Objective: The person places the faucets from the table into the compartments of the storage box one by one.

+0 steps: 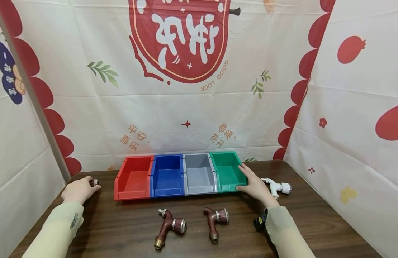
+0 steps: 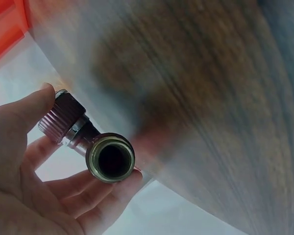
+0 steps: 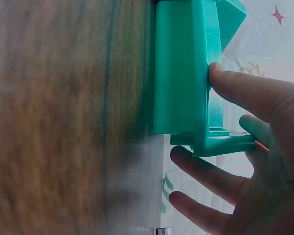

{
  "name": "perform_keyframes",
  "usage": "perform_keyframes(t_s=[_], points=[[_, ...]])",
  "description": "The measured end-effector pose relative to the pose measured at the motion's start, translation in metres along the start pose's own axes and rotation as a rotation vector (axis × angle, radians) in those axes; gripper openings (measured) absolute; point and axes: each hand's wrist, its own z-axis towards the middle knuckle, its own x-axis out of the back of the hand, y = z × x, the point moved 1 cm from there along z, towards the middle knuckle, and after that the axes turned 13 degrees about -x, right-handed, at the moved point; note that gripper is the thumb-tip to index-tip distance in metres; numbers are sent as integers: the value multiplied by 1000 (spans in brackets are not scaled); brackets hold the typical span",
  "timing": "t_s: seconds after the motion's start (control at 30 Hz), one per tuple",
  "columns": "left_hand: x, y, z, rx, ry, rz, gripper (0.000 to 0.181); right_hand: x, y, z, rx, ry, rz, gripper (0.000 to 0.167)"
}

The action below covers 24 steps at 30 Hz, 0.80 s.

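Observation:
At the left table edge, my left hand point(image 1: 77, 190) holds a dark red faucet point(image 2: 83, 134). Its thumb lies against the ribbed knob, and the round threaded opening faces the left wrist camera. My right hand point(image 1: 254, 184) touches the front right corner of the green bin point(image 1: 229, 168). In the right wrist view the thumb rests on the front lip, while the other fingers spread near the side wall. A white faucet point(image 1: 276, 187) lies just right of this hand. Two more dark red faucets, one left point(image 1: 168, 225) and one right point(image 1: 214, 220), lie in front of the bins.
A red bin point(image 1: 119, 179), a blue bin point(image 1: 166, 191) and a grey bin point(image 1: 200, 189) stand in one row with the green one, near the back curtain point(image 1: 173, 111). A small black object point(image 1: 259, 223) is by the right wrist. The dark wooden table point(image 1: 121, 229) carries everything.

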Motion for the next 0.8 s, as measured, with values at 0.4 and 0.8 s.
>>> perform_keyframes(t_s=[0.4,0.8], points=[[6,5,-3,-28,11,34,57,1,-1,0,-4,1,6,82],[13,12,-5,-60,12,45,62,1,-1,-2,-6,-4,20,82]])
